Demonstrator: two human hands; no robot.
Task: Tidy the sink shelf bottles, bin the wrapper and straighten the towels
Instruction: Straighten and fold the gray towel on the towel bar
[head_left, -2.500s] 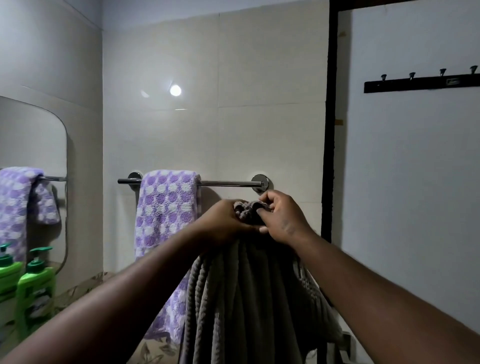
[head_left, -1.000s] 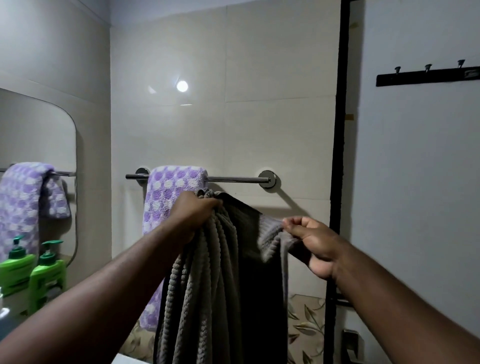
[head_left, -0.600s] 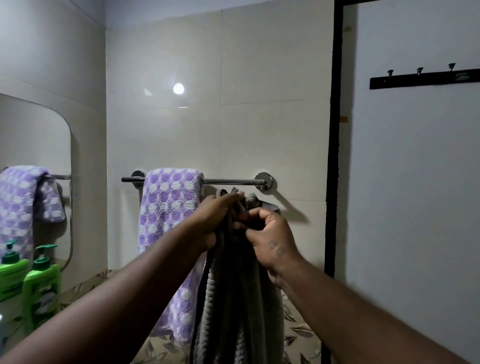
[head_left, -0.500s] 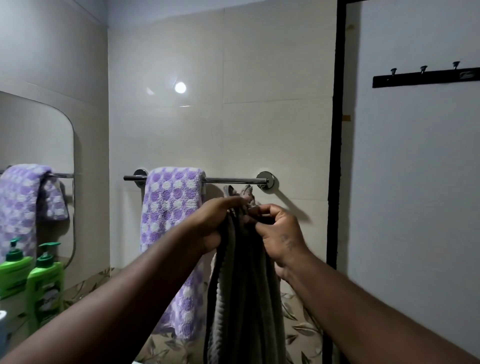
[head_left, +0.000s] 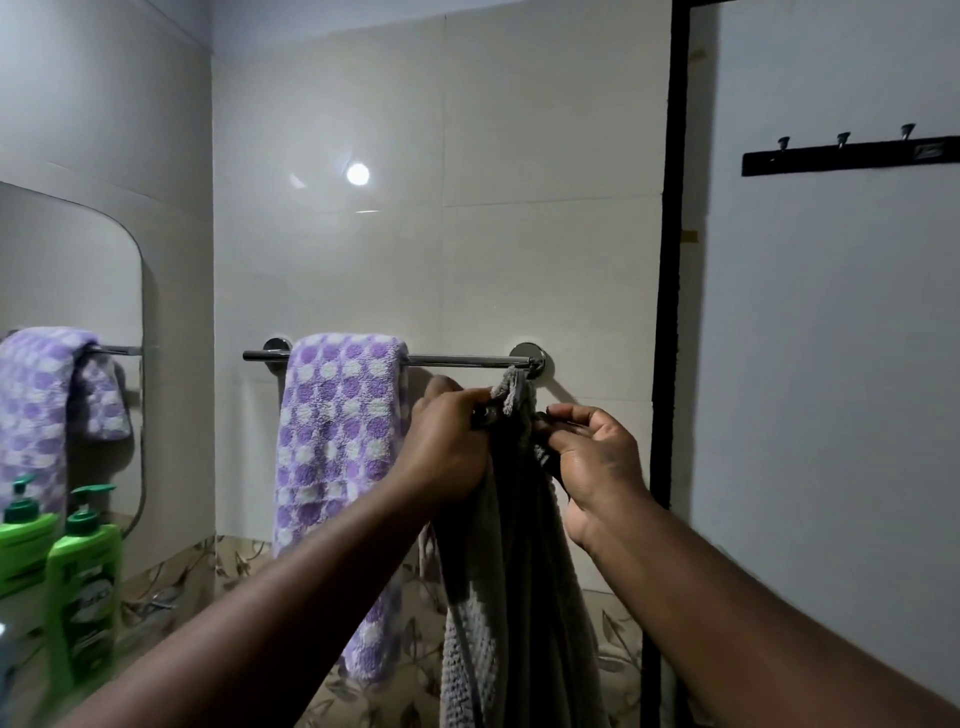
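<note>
No wording can be read anywhere in the head view. A pale label (head_left: 96, 597) is carried on the front of the green pump bottle (head_left: 83, 587) at the lower left, and dark marks are seen on it, but the lettering is too blurred to be made out. The bottle is repeated in the mirror (head_left: 67, 270) beside it, where only pale illegible bands are shown. A small lighter plate (head_left: 930, 151) is set at the right end of the black hook rack (head_left: 852, 156) on the right wall (head_left: 831, 364); its print is too small to be told.
</note>
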